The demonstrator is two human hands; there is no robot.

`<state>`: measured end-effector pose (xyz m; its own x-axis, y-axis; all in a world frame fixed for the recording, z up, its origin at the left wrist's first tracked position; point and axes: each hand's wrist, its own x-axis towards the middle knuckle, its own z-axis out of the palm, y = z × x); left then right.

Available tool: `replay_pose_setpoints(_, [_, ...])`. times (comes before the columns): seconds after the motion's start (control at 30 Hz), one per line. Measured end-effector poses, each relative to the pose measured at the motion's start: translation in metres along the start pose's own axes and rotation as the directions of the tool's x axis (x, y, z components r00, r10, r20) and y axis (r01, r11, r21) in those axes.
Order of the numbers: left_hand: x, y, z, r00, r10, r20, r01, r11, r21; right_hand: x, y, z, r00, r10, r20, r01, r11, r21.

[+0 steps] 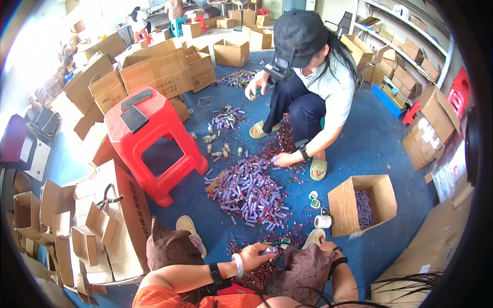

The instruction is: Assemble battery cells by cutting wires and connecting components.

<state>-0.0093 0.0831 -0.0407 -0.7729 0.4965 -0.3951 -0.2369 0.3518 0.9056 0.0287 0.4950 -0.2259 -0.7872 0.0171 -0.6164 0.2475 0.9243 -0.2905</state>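
Fingers of the left hand (251, 257) closed around a purple cylindrical cell (268, 251), on the near side of the heap of purple cells (249, 197). Right hand (329, 248) nearside and right of the heap, partly hidden by the knee; cannot tell its finger spread or hold. Red plastic stool (163, 119) left of the heap. Open cardboard box (343, 208) to its right, purple cells inside. Co-worker (331, 97) crouches beyond, one hand at the heap's far edge.
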Motion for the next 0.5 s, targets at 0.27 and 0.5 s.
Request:
replay_pose_setpoints(0.27, [-0.007,0.000,0.002,0.999,0.050,0.018,-0.050,0.998,-0.030,-0.009,0.004,0.012,0.995,-0.101,0.002,0.098,0.958,-0.270])
replay_pose_setpoints(0.5, [-0.016,0.008,0.000,0.999,0.024,0.042,-0.016,0.986,-0.168,0.033,0.052,0.061,0.951,-0.299,-0.082,0.289,0.950,-0.118])
